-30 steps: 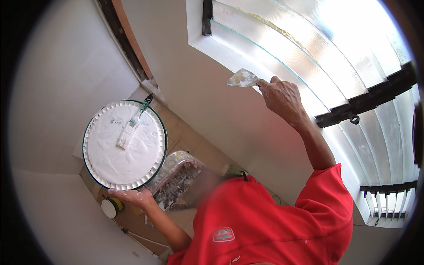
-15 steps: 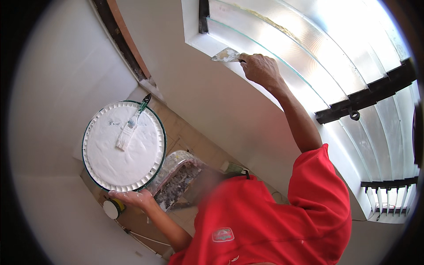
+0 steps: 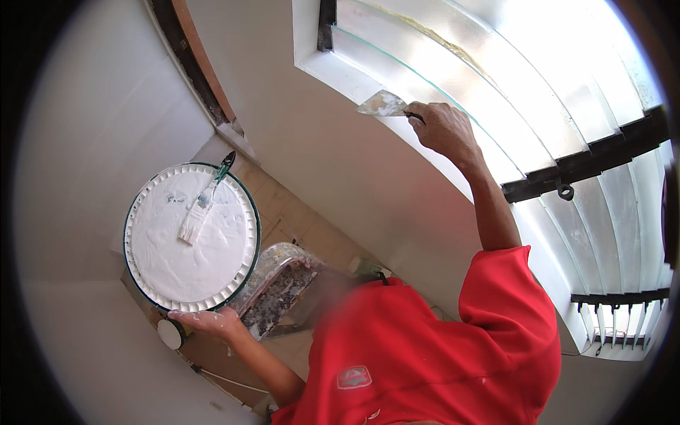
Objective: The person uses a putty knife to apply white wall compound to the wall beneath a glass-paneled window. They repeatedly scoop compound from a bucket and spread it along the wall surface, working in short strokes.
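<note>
My left hand (image 3: 207, 321) supports the near edge of a round bucket lid (image 3: 251, 249) with a dark green outer edge and a ribbed white rim, its fingers partly hidden underneath. White paste (image 3: 184, 273) is spread over the lid. A flat paintbrush (image 3: 204, 202) lies on it, its white-coated bristles toward the middle and its dark handle end past the far rim. High at the right, my right hand (image 3: 446, 134) is closed around the handle of a putty knife (image 3: 383, 104). The paste-smeared blade is at the edge of the window ledge, over the white wall; I cannot tell whether it touches.
Glass louvres (image 3: 453, 78) in dark frames fill the window beside my right arm. Below stands a paint-spattered step (image 3: 283, 283) on the tiled floor, with a small round tin (image 3: 171, 333) near my left hand. A brown door frame (image 3: 205, 67) runs up at the far left.
My right hand and the putty knife have moved right and slightly nearer along the ledge edge. The lid has shifted slightly left in view, with my left hand still holding it.
</note>
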Available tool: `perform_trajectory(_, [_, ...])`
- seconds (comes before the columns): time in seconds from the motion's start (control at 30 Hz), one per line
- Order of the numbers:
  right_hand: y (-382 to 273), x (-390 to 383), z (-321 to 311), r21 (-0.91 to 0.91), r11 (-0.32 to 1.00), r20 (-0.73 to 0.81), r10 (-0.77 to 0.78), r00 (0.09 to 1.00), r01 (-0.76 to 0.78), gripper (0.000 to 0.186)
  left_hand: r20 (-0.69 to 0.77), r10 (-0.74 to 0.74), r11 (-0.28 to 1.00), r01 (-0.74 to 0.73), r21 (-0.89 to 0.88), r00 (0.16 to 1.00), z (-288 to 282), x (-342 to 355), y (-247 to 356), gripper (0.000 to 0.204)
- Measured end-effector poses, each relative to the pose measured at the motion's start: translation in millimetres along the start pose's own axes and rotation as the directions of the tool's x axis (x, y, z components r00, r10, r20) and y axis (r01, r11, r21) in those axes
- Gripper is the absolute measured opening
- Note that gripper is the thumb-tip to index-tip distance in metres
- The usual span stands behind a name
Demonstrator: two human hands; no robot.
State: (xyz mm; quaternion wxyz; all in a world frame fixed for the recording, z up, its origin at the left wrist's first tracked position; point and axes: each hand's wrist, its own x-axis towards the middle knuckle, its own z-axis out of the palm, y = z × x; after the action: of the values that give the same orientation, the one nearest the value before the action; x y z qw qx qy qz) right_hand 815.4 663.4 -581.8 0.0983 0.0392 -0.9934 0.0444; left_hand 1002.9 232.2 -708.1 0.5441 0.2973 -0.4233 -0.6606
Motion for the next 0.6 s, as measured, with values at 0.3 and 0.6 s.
perform_trajectory(0.3, [9.1, -29.3, 16.7, 0.078, 0.995, -0.005, 0.058, 0.998, -0.058, 0.023, 0.021, -0.042, 0.999, 0.042, -0.018, 0.999, -7.0, 1.8, -6.1, 0.078])
perform_trajectory(0.6, [-48.7, 80.1, 18.4, -0.012, 0.99, -0.076, -0.14, 0.987, 0.14, 0.026, -0.037, -0.035, 0.999, 0.035, -0.004, 0.999, 1.3, -6.9, 0.5, 0.077])
